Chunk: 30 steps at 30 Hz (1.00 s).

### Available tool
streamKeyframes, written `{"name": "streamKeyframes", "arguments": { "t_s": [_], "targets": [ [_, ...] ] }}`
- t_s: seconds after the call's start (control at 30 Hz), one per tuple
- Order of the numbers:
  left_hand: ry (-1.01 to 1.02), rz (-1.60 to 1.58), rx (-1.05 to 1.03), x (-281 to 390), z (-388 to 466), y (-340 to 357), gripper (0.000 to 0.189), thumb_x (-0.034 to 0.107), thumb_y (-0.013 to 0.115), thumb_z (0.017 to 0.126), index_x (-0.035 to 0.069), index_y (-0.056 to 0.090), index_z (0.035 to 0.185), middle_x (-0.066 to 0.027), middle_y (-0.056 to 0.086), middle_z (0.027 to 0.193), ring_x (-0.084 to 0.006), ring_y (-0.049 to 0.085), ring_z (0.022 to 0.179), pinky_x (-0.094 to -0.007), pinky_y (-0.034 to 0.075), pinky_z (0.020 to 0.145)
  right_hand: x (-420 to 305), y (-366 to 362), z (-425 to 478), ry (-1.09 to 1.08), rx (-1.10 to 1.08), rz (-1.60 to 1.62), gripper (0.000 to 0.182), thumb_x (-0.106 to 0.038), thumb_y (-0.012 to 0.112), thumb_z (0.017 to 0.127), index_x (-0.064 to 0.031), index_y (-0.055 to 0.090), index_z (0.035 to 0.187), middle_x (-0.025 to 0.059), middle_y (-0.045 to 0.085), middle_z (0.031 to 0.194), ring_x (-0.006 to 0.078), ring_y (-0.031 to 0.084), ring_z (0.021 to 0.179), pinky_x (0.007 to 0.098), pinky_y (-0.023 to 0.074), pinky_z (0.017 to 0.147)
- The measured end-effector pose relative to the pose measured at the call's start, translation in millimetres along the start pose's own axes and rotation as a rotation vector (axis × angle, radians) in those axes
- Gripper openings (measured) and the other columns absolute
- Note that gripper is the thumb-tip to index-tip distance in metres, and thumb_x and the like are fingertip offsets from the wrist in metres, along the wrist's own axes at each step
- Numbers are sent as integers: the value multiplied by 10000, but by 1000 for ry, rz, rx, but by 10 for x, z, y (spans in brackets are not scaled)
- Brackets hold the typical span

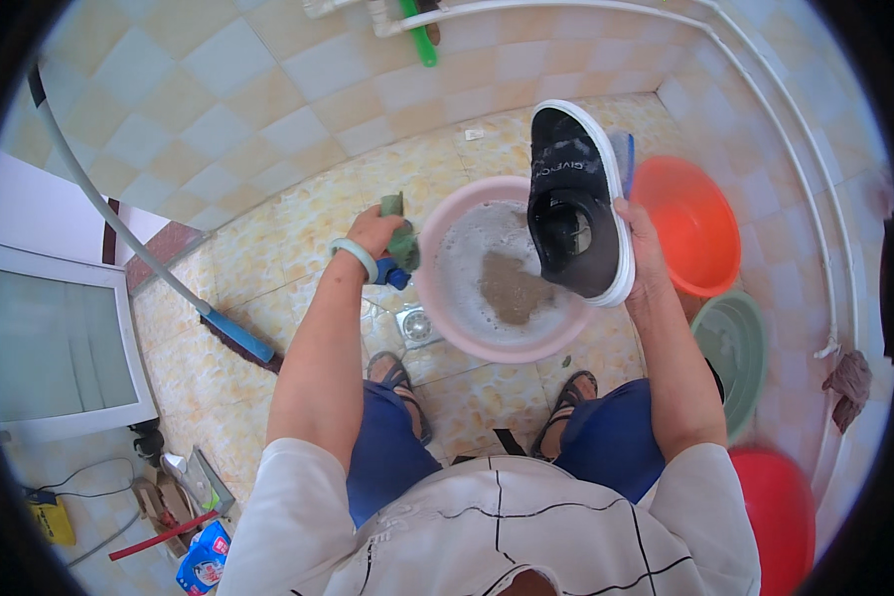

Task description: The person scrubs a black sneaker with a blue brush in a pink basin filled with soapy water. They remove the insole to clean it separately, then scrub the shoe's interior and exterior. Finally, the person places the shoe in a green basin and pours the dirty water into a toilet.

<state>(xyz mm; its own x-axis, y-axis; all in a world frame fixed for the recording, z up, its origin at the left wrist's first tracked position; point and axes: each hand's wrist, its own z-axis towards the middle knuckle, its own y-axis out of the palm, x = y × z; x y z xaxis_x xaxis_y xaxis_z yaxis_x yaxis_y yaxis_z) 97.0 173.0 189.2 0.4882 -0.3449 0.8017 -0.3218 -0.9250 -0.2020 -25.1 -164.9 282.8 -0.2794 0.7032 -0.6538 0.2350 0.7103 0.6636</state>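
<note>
My right hand grips a black slip-on shoe by its white sole, holding it over the right side of a pink basin. The shoe's opening faces up and its toe points away from me. Foamy, murky water fills the basin. At the basin's left edge, my left hand is closed on a green cloth. A blue object, partly hidden, lies just below that hand.
An orange basin and a green basin stand at right, with a red one nearer me. A blue broom leans at left. A floor drain lies by the pink basin. Pipes run along the tiled wall.
</note>
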Motion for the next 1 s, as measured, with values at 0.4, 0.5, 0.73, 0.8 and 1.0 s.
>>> {"name": "streamKeyframes", "arguments": {
  "t_s": [0.4, 0.5, 0.73, 0.8, 1.0],
  "targets": [
    [330, 590, 303, -36, -9, 110, 661, 296, 633, 774, -17, 449, 1326, -281, 526, 1257, -362, 520, 1177, -393, 430, 972, 40, -83, -18, -75, -103, 57, 502, -337, 490, 860, 39, 543, 1190, 206, 625, 1130, 323, 627, 993, 439, 516, 896],
    [761, 324, 254, 607, -506, 463, 401, 239, 665, 781, 54, 613, 1132, -220, 554, 1213, -352, 529, 1144, -392, 429, 962, 61, -202, 12, -74, -109, 41, 524, -349, 495, 853, 38, 539, 1202, 206, 620, 1143, 326, 622, 1004, 442, 507, 910],
    [1377, 493, 326, 1002, -1286, 1006, 203, 185, 769, 701, 85, 683, 855, -145, 522, 1265, -343, 461, 1227, -468, 360, 1021, 57, 108, -118, -3, -125, 86, 533, -352, 483, 870, 33, 520, 1237, 207, 609, 1168, 317, 614, 1034, 427, 501, 926],
    [1335, 614, 382, 975, -1271, 1078, 238, 207, 781, 678, 83, 680, 854, -147, 506, 1284, -345, 438, 1244, -482, 330, 1041, 102, 61, -84, 2, -114, 57, 535, -354, 478, 878, 35, 511, 1245, 206, 608, 1170, 314, 615, 1034, 423, 502, 927],
    [1202, 878, 411, 910, -1160, 1153, 214, 185, 762, 659, 77, 693, 830, -148, 580, 1211, -295, 535, 1150, -447, 394, 1002, 207, 137, -123, 29, 15, 5, 486, -298, 498, 881, 53, 514, 1218, 198, 647, 1067, 287, 662, 905, 389, 552, 828]
  ]
}}
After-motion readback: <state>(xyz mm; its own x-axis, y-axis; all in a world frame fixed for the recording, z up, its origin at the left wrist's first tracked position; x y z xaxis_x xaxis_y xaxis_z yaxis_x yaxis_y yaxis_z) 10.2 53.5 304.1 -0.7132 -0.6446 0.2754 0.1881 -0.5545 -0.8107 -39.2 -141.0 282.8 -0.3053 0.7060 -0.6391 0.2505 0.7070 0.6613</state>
